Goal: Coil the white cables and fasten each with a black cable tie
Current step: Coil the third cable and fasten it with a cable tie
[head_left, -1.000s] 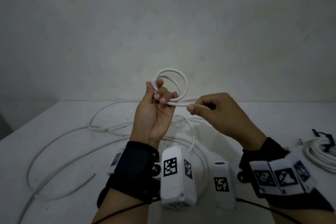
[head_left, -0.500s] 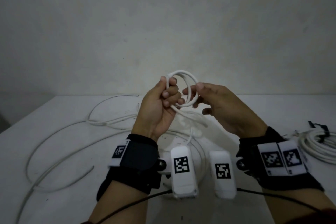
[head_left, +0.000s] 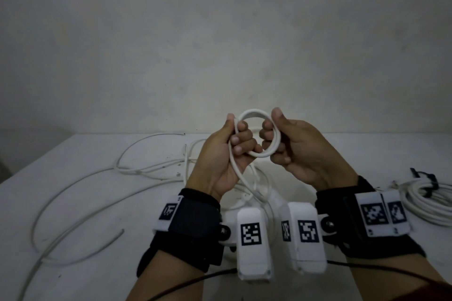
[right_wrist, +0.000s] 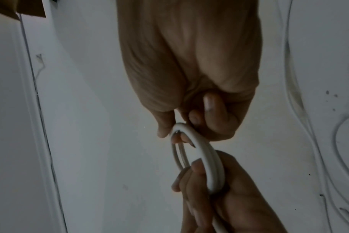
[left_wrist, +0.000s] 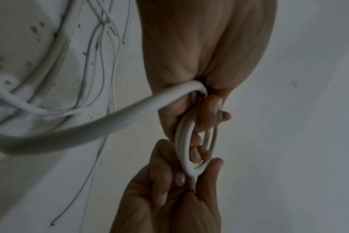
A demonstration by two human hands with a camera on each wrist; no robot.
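Up in front of me, above the white tabletop [head_left: 73, 203], my left hand [head_left: 220, 154] and right hand [head_left: 305, 151] each grip one side of a small round coil of white cable [head_left: 256, 154]. Left fingers [head_left: 241, 140] curl through the ring, and the right thumb and fingers pinch its other edge. From my head view the coil reads as a full circle; each wrist view shows it edge-on, as several stacked turns [left_wrist: 186, 148] [right_wrist: 209, 165]. Only the left wrist view shows the loose tail [left_wrist: 110, 121] leaving my left palm and sweeping down toward the slack loops on the table [head_left: 97, 178]. Far right, near the table edge, lies a second white cable bundle [head_left: 425, 203] with a black tie [head_left: 428, 178] around it.
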